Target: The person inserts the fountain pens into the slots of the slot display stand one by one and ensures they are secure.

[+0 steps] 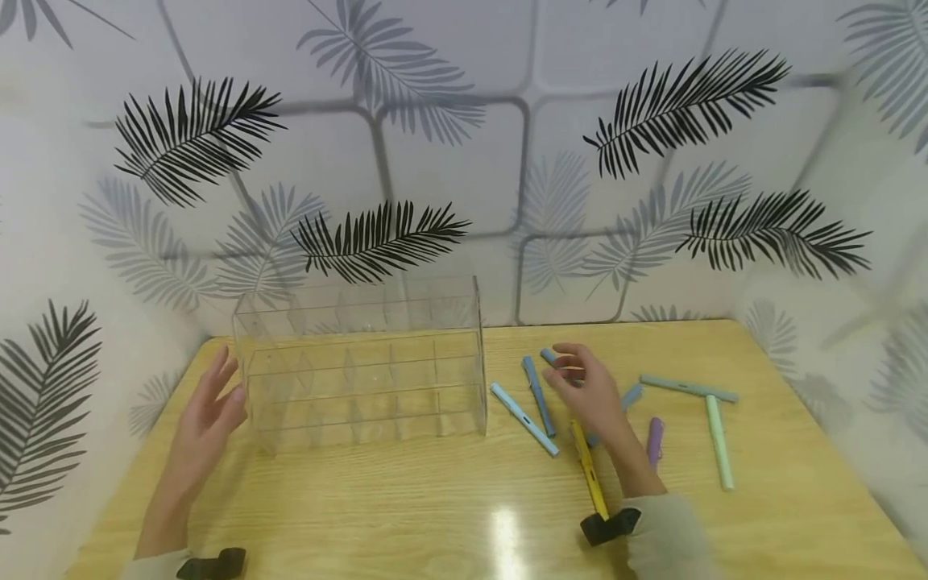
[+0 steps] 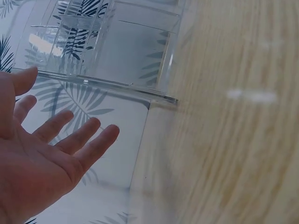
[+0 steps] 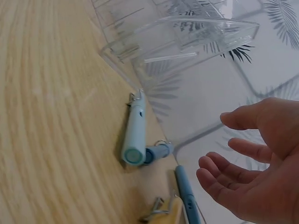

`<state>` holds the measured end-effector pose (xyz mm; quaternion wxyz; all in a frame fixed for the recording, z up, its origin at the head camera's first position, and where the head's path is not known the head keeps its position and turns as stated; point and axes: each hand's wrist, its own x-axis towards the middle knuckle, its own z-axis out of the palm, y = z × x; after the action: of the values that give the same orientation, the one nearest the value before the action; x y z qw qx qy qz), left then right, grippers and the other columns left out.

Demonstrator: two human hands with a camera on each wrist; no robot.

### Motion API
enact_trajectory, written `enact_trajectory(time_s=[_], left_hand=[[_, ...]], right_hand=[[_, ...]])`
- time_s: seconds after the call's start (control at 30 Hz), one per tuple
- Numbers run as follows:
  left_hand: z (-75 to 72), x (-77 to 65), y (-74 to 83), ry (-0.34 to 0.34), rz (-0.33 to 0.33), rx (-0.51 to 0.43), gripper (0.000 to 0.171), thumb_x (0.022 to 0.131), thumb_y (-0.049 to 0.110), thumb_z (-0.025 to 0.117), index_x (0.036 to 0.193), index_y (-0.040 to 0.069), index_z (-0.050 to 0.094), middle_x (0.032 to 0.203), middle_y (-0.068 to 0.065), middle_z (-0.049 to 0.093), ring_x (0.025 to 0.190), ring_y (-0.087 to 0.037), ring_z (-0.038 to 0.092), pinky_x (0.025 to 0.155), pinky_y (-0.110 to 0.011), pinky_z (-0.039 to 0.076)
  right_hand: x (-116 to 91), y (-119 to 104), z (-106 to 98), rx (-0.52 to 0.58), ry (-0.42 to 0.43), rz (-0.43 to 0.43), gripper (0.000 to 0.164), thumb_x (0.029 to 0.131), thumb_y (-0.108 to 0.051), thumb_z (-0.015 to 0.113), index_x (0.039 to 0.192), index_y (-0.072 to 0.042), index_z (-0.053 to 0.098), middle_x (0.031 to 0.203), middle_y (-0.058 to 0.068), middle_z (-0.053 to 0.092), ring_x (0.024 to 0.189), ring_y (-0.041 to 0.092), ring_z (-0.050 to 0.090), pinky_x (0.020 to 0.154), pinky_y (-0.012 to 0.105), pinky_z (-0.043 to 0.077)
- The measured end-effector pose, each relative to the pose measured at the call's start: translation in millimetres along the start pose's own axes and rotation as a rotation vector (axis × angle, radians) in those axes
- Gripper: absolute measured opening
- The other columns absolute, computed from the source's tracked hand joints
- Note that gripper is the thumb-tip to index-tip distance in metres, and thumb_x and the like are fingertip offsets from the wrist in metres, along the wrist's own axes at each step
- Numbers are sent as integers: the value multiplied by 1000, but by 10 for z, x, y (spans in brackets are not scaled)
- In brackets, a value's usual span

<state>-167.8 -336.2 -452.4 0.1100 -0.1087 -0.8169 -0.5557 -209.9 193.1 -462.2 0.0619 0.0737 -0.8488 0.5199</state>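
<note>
My left hand is beside the left end of a clear acrylic organizer, its fingers spread and holding nothing. In the left wrist view the thumb overlaps the organizer's edge. Above the scattered pens hovers my right hand, fingers loosely bent, nothing between them. Closest to its fingertips is a blue pen, partly hidden by the hand. To its left lie a darker blue pen and a light blue pen. A yellow pen lies below the hand, near the wrist.
Right of my right arm lie a purple pen, a grey-green pen and a mint green pen. Another blue pen shows partly behind the arm. A leaf-patterned cloth rises behind the wooden table.
</note>
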Motion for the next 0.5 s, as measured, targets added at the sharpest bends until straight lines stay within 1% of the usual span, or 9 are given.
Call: enact_trajectory(time_s=[0.1, 0.2, 0.27, 0.33, 0.43, 0.5], left_hand=[[24, -17, -27, -9, -1, 12, 66, 109, 10, 49, 166, 26, 18, 162, -32, 24, 124, 1, 53, 88, -15, 55], [64, -16, -52, -14, 12, 35, 65, 109, 8, 51, 165, 20, 21, 160, -31, 31, 119, 5, 58, 83, -19, 58], [88, -10, -63, -17, 23, 20, 64, 108, 5, 51, 165, 15, 24, 159, -27, 36, 118, 2, 60, 80, -22, 60], [106, -7, -69, -14, 29, 12, 61, 108, 4, 51, 163, 13, 28, 159, -21, 40, 117, 0, 62, 78, -25, 61], [130, -8, -79, -17, 32, -4, 58, 108, 5, 50, 162, 12, 30, 158, -15, 44, 119, -2, 63, 76, -29, 62], [143, -14, -86, -18, 35, 6, 58, 109, 6, 49, 163, 13, 30, 158, -14, 45, 119, -1, 62, 76, -29, 62]], right_hand=[[15, 26, 68, 25, 1, 44, 43, 101, -14, 67, 139, 1, 54, 127, 25, 62, 113, 41, 63, 93, 49, 57], [24, 43, 122, 40, 1, 82, 43, 100, -11, 67, 138, 3, 53, 128, 27, 60, 114, 41, 63, 96, 48, 57], [28, 50, 157, 37, 1, 103, 44, 100, -9, 68, 139, 4, 53, 129, 27, 60, 115, 40, 63, 96, 48, 56], [30, 54, 194, 22, -4, 126, 45, 100, -10, 68, 140, 2, 53, 128, 25, 61, 115, 39, 63, 96, 46, 57], [27, 66, 250, -7, -23, 160, 46, 99, -11, 70, 140, 0, 54, 128, 22, 61, 115, 36, 62, 95, 46, 56], [24, 77, 279, -17, -32, 177, 46, 98, -12, 71, 139, 0, 55, 128, 21, 61, 115, 35, 62, 95, 46, 56]])
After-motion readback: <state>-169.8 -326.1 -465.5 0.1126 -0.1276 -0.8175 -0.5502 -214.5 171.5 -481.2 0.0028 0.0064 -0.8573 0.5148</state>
